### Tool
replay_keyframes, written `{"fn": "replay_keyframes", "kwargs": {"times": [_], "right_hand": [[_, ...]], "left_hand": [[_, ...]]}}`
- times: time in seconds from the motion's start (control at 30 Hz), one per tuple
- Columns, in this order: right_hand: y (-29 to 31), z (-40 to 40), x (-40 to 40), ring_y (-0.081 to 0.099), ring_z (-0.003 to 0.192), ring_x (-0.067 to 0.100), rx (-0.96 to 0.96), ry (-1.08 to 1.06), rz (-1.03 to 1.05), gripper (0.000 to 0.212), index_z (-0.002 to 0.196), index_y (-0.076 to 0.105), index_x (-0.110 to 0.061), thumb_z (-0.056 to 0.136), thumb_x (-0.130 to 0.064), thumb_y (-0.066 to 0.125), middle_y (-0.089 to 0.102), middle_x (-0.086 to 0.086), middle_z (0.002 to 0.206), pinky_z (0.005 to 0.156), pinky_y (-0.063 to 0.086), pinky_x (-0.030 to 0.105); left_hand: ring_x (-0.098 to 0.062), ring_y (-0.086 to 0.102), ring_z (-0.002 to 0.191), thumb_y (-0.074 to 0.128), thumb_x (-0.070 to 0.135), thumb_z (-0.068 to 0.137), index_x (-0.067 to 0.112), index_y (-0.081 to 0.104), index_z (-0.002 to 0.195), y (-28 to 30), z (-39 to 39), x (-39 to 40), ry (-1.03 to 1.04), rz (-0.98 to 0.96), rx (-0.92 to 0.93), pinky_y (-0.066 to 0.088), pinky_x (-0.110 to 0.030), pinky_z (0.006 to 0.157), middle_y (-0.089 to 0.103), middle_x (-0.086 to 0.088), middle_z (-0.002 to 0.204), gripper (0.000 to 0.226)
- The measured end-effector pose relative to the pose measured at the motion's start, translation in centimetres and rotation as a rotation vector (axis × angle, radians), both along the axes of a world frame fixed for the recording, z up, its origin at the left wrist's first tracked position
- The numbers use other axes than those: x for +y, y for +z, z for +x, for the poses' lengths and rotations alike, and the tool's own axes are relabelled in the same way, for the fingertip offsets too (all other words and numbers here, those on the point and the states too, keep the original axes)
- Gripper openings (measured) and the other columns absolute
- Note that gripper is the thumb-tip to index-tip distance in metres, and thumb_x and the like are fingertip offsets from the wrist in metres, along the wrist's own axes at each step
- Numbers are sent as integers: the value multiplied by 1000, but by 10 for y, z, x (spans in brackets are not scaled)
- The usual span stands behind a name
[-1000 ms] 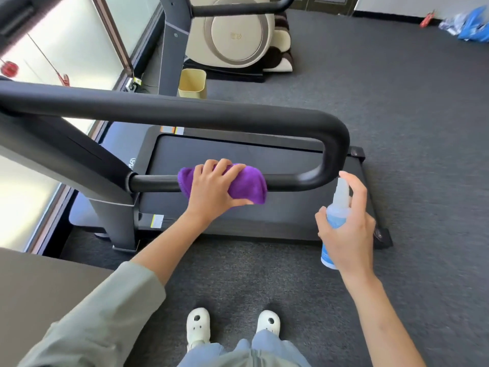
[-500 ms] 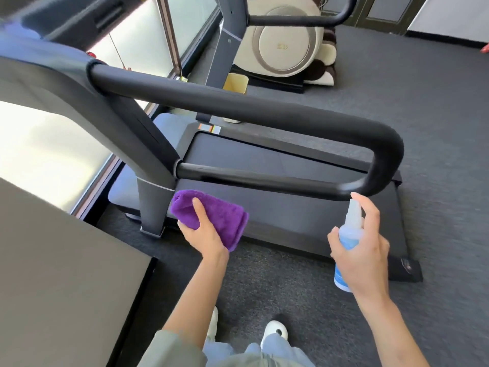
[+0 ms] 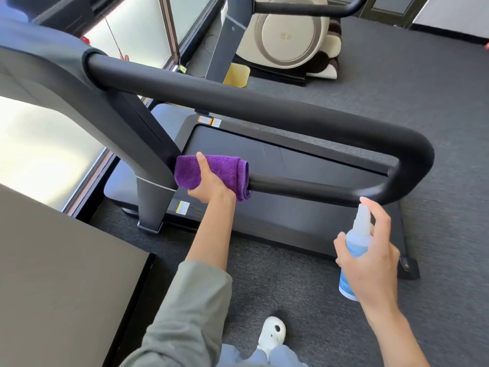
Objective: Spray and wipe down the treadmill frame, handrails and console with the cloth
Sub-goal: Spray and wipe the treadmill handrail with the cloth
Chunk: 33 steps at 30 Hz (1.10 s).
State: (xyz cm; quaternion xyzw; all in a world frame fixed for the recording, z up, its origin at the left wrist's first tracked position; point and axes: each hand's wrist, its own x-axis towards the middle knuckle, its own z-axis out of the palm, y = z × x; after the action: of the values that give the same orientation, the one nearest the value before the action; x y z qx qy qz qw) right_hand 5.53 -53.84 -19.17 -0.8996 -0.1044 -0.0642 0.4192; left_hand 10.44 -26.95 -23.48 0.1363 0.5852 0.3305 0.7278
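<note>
A black treadmill stands in front of me with a looped handrail (image 3: 264, 102). Its thinner lower bar (image 3: 312, 190) runs back to the grey upright post (image 3: 148, 165). My left hand (image 3: 211, 185) grips a purple cloth (image 3: 227, 170) wrapped round the lower bar right beside the post. My right hand (image 3: 370, 252) holds a pale blue spray bottle (image 3: 354, 247) upright, forefinger resting on its nozzle, just below the rail's curved end. The treadmill belt (image 3: 291, 160) lies beneath the rail.
A dark flat panel (image 3: 66, 274) fills the lower left. A beige elliptical machine (image 3: 291, 35) and a small yellow bin (image 3: 236, 75) stand beyond the treadmill. Bright windows (image 3: 39, 154) line the left side. Grey carpet (image 3: 423, 88) spreads to the right. My white shoe (image 3: 272, 332) is below.
My left hand lifted the cloth from below the lower bar and wrapped it round the bar next to the post. My right hand stayed near the rail's curved end with the bottle.
</note>
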Motion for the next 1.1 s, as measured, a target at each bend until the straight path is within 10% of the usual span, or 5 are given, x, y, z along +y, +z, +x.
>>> {"fn": "replay_keyframes", "kwargs": {"times": [0.2, 0.37, 0.53, 0.8, 1.1], "right_hand": [[-6, 1, -14, 69, 73, 36, -19, -18, -20, 69, 137, 40, -36, 84, -3, 68, 68, 7, 106, 85, 29, -3], [-13, -4, -1, 61, 74, 17, 23, 51, -6, 70, 135, 40, -39, 84, -3, 68, 62, -14, 104, 76, 46, 27], [-16, 5, 25, 58, 84, 13, -6, 164, -1, 71, 138, 39, -37, 84, -1, 68, 51, -42, 113, 80, 46, 25], [-17, 22, 40, 58, 73, 24, -74, 168, -8, 70, 139, 39, -33, 83, -3, 67, 58, -10, 100, 70, 55, 42], [-11, 30, 24, 52, 74, 13, -68, 188, -23, 69, 139, 37, -37, 85, -5, 65, 41, -29, 99, 69, 55, 39]], "left_hand": [[-22, 58, 102, 79, 50, 75, 11, 42, 141, -7, -1, -8, -66, -7, -66, 49, -37, 94, 57, 0, 123, 86], [-23, 58, 99, 76, 60, 73, 13, 38, 143, 1, -3, -32, -203, -66, -20, 49, -37, 88, 56, 0, 120, 93], [-30, 53, 115, 75, 62, 72, 15, 34, 147, 9, -11, 16, -183, -59, 162, 45, -44, 98, 48, -4, 139, 98], [-27, 58, 105, 79, 55, 72, 14, 41, 140, 6, -2, -28, -176, -12, 64, 48, -45, 100, 57, -2, 118, 88], [-26, 52, 94, 76, 62, 70, 16, 41, 140, 13, -1, -37, -237, -77, 97, 45, -36, 84, 56, -2, 122, 92]]}}
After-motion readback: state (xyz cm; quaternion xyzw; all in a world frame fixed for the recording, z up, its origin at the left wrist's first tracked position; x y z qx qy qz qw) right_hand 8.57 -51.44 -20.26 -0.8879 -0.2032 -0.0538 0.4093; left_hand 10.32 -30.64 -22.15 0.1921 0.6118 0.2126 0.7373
